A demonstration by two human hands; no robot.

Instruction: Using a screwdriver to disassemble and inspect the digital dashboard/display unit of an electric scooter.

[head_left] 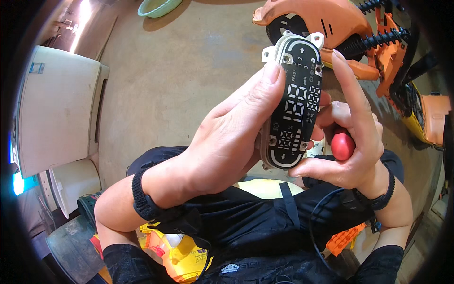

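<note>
An oval black vehicle dashboard display (295, 104) with white segment markings and a pale rim is held upright in front of me, tilted slightly. My left hand (217, 137) is closed around its left side, the thumb pressed on the edge of its face and the other fingers hidden behind. My right hand (362, 142) is at the display's right side, its thumb tip by the lower end and its index finger stretched upward. Within that hand's curled fingers sits a rounded red handle (343, 146); the rest of this tool is hidden.
Orange vehicle bodywork (317, 19) with a black coil spring (385, 40) stands at the upper right. On the left is a large white cabinet (56, 109). A pale green basin (158, 6) lies far off on the concrete floor. Yellow plastic (189, 260) shows below my legs.
</note>
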